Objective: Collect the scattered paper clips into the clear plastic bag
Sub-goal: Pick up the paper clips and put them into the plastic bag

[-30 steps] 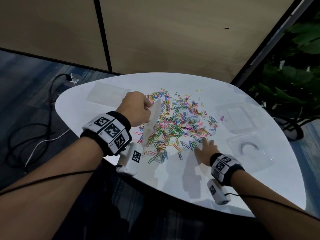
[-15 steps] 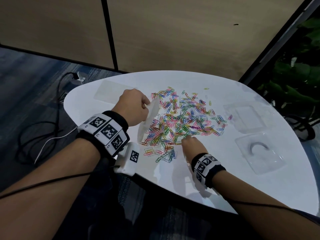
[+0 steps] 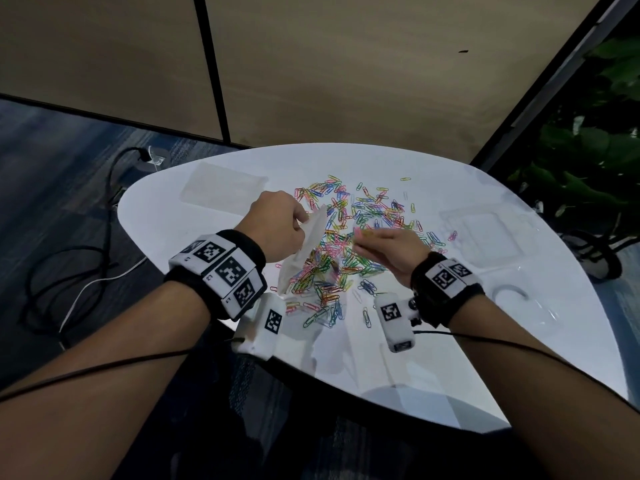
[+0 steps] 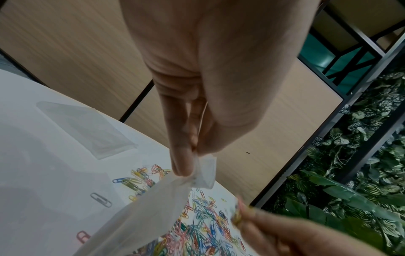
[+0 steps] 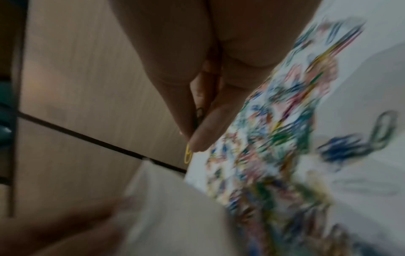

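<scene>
Left hand fingers pinch the translucent, limp bag; right hand seemingly pinches yellow clips.

No readable text shows; the wristbands bear only black-and-white square marker patterns, which spell nothing.

Our right hand, which a moment ago pressed flat on the table near its front edge, has lifted off with a few paper clips pinched in its fingertips and moved toward the bag. Our left hand has raised the bag slightly.
</scene>
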{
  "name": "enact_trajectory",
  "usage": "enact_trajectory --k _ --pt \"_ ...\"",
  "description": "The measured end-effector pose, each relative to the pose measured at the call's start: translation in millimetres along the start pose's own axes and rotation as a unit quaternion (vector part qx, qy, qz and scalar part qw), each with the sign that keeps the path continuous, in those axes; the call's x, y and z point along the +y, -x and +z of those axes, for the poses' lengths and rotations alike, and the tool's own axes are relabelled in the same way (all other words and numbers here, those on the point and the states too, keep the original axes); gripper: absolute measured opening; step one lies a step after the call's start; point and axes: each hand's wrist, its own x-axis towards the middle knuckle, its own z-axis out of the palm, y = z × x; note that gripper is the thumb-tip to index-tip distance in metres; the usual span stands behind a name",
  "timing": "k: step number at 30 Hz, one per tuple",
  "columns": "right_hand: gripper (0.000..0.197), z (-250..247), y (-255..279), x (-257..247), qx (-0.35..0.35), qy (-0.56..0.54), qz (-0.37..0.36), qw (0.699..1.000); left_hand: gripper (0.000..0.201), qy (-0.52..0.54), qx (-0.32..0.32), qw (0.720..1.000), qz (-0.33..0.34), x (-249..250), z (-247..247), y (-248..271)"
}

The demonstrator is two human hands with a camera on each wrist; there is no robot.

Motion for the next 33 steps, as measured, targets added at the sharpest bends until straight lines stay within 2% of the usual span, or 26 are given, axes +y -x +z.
enact_trajectory --k 2,4,7,9,11,12,15,16,17,19,21,22,23,26,28,29,30,33 --pt "0.033 20 10 -15 -0.066 -0.041 -0.017 0.997 0.030 0.001 0.000 1.000 0.007 3 4 0" --pt "0.029 37 15 -19 -0.092 -0.021 -0.027 0.995 0.030 0.002 -0.003 1.000 0.016 6 8 0" --pt "0.010 54 15 -12 -0.028 0.077 -0.042 0.996 0.029 0.013 -0.007 1.000 0.020 9 14 1" --pt "0.022 58 10 -5 0.017 0.153 -0.057 0.986 0.027 0.018 -0.012 0.999 0.024 11 17 2" --pt "0.020 60 8 -3 0.021 0.199 -0.063 0.978 0.025 0.018 -0.018 0.999 0.030 12 18 3" --pt "0.020 61 10 -5 0.016 0.234 -0.071 0.970 0.025 0.017 -0.022 0.999 0.031 12 19 3" --pt "0.031 63 20 -12 -0.017 0.416 -0.130 0.900 0.029 0.021 -0.025 0.999 0.022 8 18 2" --pt "0.029 62 22 -14 -0.024 0.432 -0.142 0.890 0.029 0.021 -0.022 0.999 0.019 7 17 1" --pt "0.024 60 24 -16 -0.026 0.410 -0.151 0.899 0.030 0.019 -0.017 1.000 0.015 7 16 1" --pt "0.017 54 26 -19 -0.009 0.306 -0.151 0.940 0.030 0.019 -0.006 1.000 0.006 6 13 1" --pt "0.017 36 25 -20 0.024 0.288 -0.137 0.948 0.030 0.022 0.007 1.000 -0.005 5 10 1" --pt "0.026 25 25 -17 0.028 0.331 -0.111 0.937 0.030 0.027 0.012 1.000 -0.010 4 8 1" --pt "0.044 13 25 -12 0.023 0.396 -0.061 0.916 0.030 0.030 0.017 0.999 -0.014 3 6 1" --pt "0.100 -13 29 18 0.005 0.559 0.115 0.821 0.031 0.030 0.022 0.999 -0.023 1 1 1" --pt "0.120 -18 29 44 -0.005 0.620 0.140 0.772 0.031 0.030 0.020 0.999 -0.024 0 0 1" --pt "0.122 -17 27 55 -0.001 0.638 0.124 0.760 0.032 0.027 0.018 0.999 -0.023 0 0 0" --pt "0.119 -15 24 65 0.009 0.637 0.094 0.765 0.032 0.025 0.016 0.999 -0.022 0 0 0" --pt "0.095 -5 9 81 0.042 0.598 -0.007 0.800 0.031 0.020 0.010 1.000 -0.020 0 1 1"
